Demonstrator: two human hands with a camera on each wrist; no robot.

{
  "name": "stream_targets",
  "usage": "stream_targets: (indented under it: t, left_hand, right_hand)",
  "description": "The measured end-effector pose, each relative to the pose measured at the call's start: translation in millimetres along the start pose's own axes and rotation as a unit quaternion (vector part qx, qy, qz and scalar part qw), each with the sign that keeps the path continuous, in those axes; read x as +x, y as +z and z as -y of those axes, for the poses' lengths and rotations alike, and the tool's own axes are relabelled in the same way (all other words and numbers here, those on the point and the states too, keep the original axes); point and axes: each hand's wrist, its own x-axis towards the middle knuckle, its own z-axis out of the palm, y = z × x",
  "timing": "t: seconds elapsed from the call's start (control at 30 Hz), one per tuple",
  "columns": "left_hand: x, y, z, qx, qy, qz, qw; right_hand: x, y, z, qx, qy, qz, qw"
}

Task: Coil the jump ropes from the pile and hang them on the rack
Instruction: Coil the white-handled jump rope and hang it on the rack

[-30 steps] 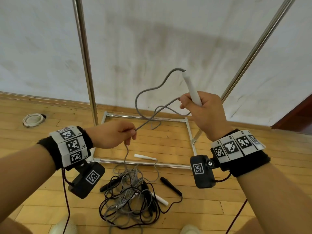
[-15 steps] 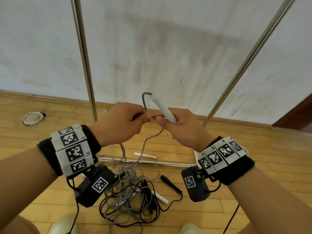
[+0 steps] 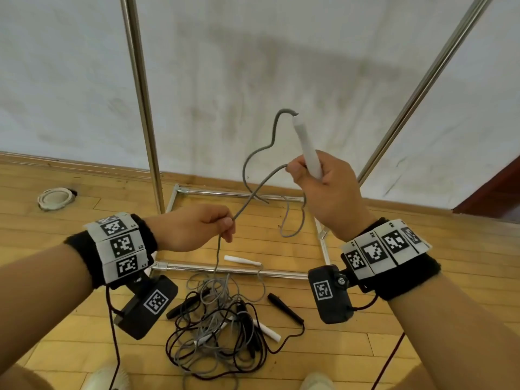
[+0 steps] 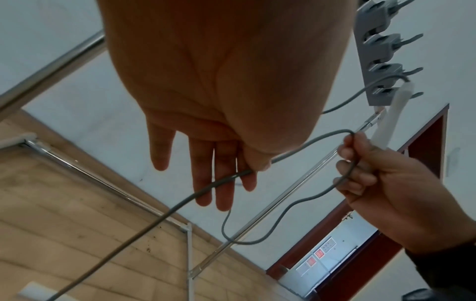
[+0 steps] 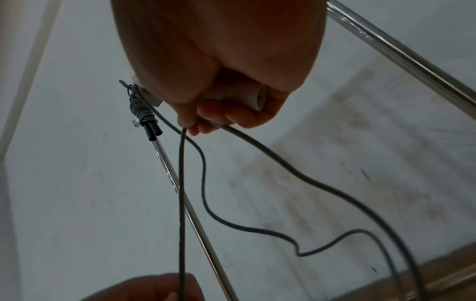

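A grey jump rope (image 3: 259, 190) runs between my hands. My right hand (image 3: 298, 170) grips its white handle (image 3: 305, 144) upright and also holds loops of the cord, which hang below the fist (image 5: 206, 120). My left hand (image 3: 225, 223), lower and to the left, pinches the cord between thumb and forefinger (image 4: 255, 169), its other fingers straight. From there the cord drops to the tangled pile (image 3: 216, 327) of grey and black ropes on the floor. The rack's poles (image 3: 140, 94) stand ahead, and a grey strip of hooks (image 4: 378, 51) shows above.
The rack's base frame (image 3: 225, 268) lies on the wooden floor just beyond the pile. A loose white handle (image 3: 242, 260) and a black handle (image 3: 284, 305) lie near it. A coiled rope with black handles (image 5: 141, 114) hangs up by the rack. A white ring (image 3: 55, 198) sits far left.
Half a second ago my hands met at the handle. They have since drawn apart: the left went down and left along the cord, the right rose with the handle.
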Motion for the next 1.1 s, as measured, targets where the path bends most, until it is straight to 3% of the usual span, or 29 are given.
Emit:
stream_targets:
  t: [0.13,0.23,0.33,0.6,0.7,0.8,0.97,1.1]
  left_hand:
    - [4.3,-0.8,6.6,0.045,-0.024,-0.010,0.999]
    - [5.2,-5.2,4.3,0.074,-0.017,-0.073,0.994]
    - [3.8,-8.5,-4.3,0.073,0.019,-0.124,0.989]
    - [-3.1,-12.3,-38.6,-0.010,0.089,-0.209,0.974]
    - [-6.0,-12.0,-44.0,-0.064,0.096,-0.230,0.966]
    - [-5.1,-13.6,-39.8,-0.077,0.086,-0.216,0.970]
    - [-2.4,-13.5,-16.4,-0.022,0.060,-0.095,0.993]
    - [-4.2,-19.1,-3.6,-0.008,0.020,-0.062,0.998]
  right_hand:
    - [3.1,-7.2,-2.6,0.011,0.004,-0.032,0.999]
    - [6.2,-11.8,-11.5,-0.010,0.048,-0.028,0.998]
    - [4.1,-12.8,-19.1,-0.058,0.047,-0.016,0.997]
    - [-11.8,16.8,-6.8,-0.039,0.014,0.140,0.989]
    - [-9.7,22.1,2.3,-0.014,0.029,0.162,0.986]
    - [-4.0,22.0,6.8,-0.008,0.047,0.122,0.991]
    - [6.4,13.1,14.6,-0.023,0.036,0.046,0.998]
    - [11.3,3.5,18.4,-0.008,0.024,0.003,1.000]
